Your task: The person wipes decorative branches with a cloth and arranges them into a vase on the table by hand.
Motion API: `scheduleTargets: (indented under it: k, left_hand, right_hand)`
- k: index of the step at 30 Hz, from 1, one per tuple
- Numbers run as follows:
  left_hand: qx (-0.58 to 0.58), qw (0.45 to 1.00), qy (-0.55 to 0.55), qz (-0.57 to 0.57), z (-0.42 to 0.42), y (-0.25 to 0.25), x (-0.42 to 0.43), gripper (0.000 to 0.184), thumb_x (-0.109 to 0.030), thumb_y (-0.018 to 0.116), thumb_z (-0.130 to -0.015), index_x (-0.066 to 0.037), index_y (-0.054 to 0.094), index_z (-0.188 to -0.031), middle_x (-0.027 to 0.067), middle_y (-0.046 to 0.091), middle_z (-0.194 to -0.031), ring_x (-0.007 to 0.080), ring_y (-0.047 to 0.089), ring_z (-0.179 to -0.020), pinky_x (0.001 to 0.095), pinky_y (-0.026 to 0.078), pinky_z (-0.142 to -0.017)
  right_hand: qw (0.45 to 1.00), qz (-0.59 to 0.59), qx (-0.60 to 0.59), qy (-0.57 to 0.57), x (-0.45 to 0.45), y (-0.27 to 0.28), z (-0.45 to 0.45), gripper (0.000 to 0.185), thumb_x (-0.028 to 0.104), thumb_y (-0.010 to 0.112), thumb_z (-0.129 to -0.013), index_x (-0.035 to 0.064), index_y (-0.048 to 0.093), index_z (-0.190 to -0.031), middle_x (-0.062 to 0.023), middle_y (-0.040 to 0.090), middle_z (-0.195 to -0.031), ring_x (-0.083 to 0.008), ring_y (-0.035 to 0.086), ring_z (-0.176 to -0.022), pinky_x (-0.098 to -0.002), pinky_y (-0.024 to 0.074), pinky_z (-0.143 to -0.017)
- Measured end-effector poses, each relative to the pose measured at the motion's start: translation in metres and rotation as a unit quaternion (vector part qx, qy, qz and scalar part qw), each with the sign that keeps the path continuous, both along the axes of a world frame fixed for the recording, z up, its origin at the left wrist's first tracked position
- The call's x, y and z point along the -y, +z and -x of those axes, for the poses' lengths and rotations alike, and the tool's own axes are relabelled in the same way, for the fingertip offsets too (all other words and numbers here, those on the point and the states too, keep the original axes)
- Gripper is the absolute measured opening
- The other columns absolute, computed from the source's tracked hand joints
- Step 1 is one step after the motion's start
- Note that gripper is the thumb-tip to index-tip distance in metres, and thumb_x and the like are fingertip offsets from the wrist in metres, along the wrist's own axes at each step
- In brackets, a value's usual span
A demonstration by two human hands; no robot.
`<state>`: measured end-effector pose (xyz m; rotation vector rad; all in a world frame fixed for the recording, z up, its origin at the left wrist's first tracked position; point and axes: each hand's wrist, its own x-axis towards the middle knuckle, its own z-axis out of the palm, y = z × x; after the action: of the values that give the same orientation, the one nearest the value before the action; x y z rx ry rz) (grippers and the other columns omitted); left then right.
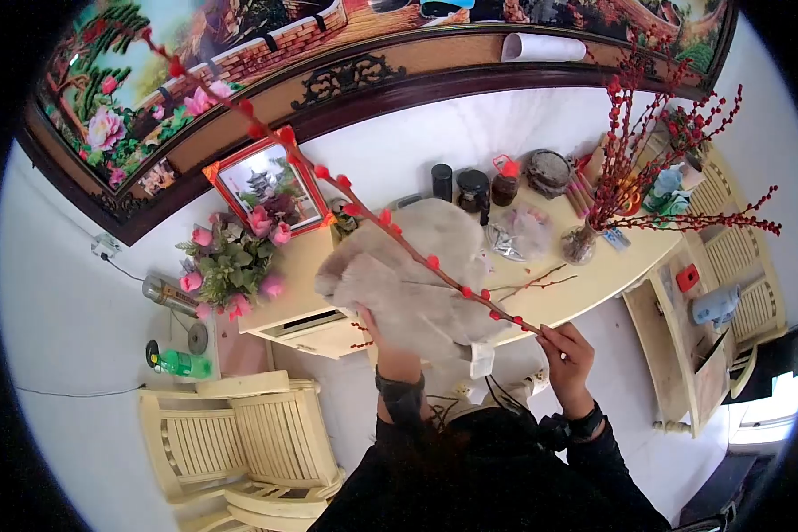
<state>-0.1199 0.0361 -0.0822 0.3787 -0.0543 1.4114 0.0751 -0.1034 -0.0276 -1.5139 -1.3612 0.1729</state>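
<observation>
Long red-budded branch (432, 262) in the right hand (569, 359), slanting across grey plush cloth (399, 310).
Rounded red buds dot its slender brown stem; right fingertips clamp the lower end near the table's (585, 284) curved front edge. The left hand (371, 330) meets the cloth's near side, its finger state impossible to tell. Pale floor (607, 346) opens right of that edge.

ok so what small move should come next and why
Perhaps bring the grey plush cloth to the long brown branch with red buds: the left hand is at the cloth, the right hand grips the branch's end, and the branch slants across the cloth in view.
</observation>
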Motion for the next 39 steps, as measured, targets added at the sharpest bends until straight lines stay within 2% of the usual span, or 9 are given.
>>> scheduleTargets:
  k: [3,6,9,12,18,20,22,28,39]
  left_hand:
    - [0.102,0.989,-0.044,-0.102,0.001,0.05,-0.001,0.066,-0.049,0.037,-0.08,-0.007,0.022,-0.128,0.0118,0.029,-0.129,0.0288,0.032,-0.116,0.0436,0.026,-0.096]
    - [-0.169,0.984,0.048,-0.025,0.011,0.047,0.005,0.049,-0.037,0.04,-0.081,-0.008,0.035,-0.12,0.0082,0.04,-0.12,0.0243,0.04,-0.109,0.0388,0.032,-0.092]
    - [-0.26,0.956,0.066,0.121,0.0,0.07,0.013,0.042,-0.026,0.045,-0.08,-0.005,0.041,-0.116,0.0075,0.048,-0.113,0.0211,0.046,-0.103,0.0332,0.036,-0.088]
    - [-0.242,0.95,0.081,0.181,-0.002,0.073,0.017,0.039,-0.024,0.047,-0.079,-0.003,0.046,-0.111,0.007,0.052,-0.107,0.0192,0.049,-0.098,0.0297,0.038,-0.085]
    - [-0.271,0.946,0.125,0.127,0.007,0.068,0.023,0.042,-0.028,0.048,-0.079,-0.002,0.043,-0.112,0.0087,0.05,-0.109,0.0204,0.049,-0.097,0.0312,0.039,-0.084]
    - [-0.076,0.996,-0.041,-0.02,0.026,0.024,0.017,0.04,-0.023,0.045,-0.082,-0.003,0.04,-0.116,0.0085,0.046,-0.113,0.0191,0.045,-0.102,0.0295,0.035,-0.088]
    - [0.026,0.983,-0.151,-0.098,0.041,-0.01,0.014,0.039,-0.02,0.043,-0.083,-0.003,0.038,-0.117,0.0084,0.045,-0.115,0.0184,0.044,-0.105,0.0286,0.034,-0.09]
    - [-0.075,0.993,-0.076,0.052,0.048,-0.014,0.03,0.039,-0.022,0.043,-0.083,-0.003,0.039,-0.117,0.0083,0.045,-0.115,0.0182,0.044,-0.104,0.0283,0.034,-0.09]
    - [-0.167,0.979,0.027,0.115,0.025,0.037,0.023,0.04,-0.025,0.043,-0.083,-0.003,0.04,-0.116,0.0081,0.046,-0.114,0.0177,0.045,-0.104,0.0276,0.035,-0.089]
  right_hand:
    - [0.999,0.007,0.035,-0.006,0.008,-0.005,-0.008,0.021,-0.003,0.064,-0.065,0.0045,0.063,-0.085,-0.0064,0.049,-0.059,-0.0146,0.047,-0.05,-0.0221,0.0369,-0.044]
    - [0.996,0.028,0.083,-0.032,0.016,-0.003,-0.011,0.021,-0.002,0.064,-0.065,0.0052,0.063,-0.084,-0.0065,0.049,-0.059,-0.0151,0.048,-0.05,-0.0225,0.037,-0.043]
    - [0.995,0.011,0.096,-0.037,0.019,-0.002,-0.008,0.019,-0.002,0.064,-0.066,0.006,0.063,-0.083,-0.0065,0.05,-0.059,-0.0154,0.048,-0.049,-0.0233,0.0376,-0.043]
    - [0.995,0.032,0.086,-0.034,0.023,-0.003,-0.003,0.018,-0.002,0.063,-0.066,0.005,0.063,-0.083,-0.0067,0.05,-0.06,-0.0154,0.048,-0.05,-0.0236,0.0384,-0.043]
    - [0.998,0.057,0.009,0.001,0.024,-0.009,0.01,0.017,-0.003,0.063,-0.067,0.0024,0.062,-0.083,-0.0069,0.051,-0.061,-0.0142,0.049,-0.052,-0.023,0.0392,-0.046]
    - [0.997,0.067,-0.03,0.017,0.023,-0.014,0.009,0.017,-0.003,0.063,-0.066,0.0011,0.062,-0.083,-0.0066,0.051,-0.062,-0.0131,0.049,-0.053,-0.022,0.0385,-0.046]
    - [0.991,0.086,-0.095,0.039,0.024,-0.022,0.004,0.017,-0.004,0.063,-0.066,-0.0005,0.062,-0.082,-0.0062,0.051,-0.062,-0.0117,0.048,-0.053,-0.0209,0.0373,-0.047]
    - [0.95,0.128,-0.276,0.077,0.025,-0.01,-0.002,0.014,-0.004,0.06,-0.068,-0.0027,0.062,-0.082,-0.0034,0.051,-0.063,-0.0083,0.044,-0.053,-0.0194,0.0341,-0.046]
    - [0.894,0.27,-0.298,0.198,0.037,-0.013,-0.014,0.017,0.005,0.055,-0.077,-0.0002,0.061,-0.092,-0.0043,0.059,-0.061,-0.0052,0.041,-0.044,-0.0183,0.0345,-0.04]
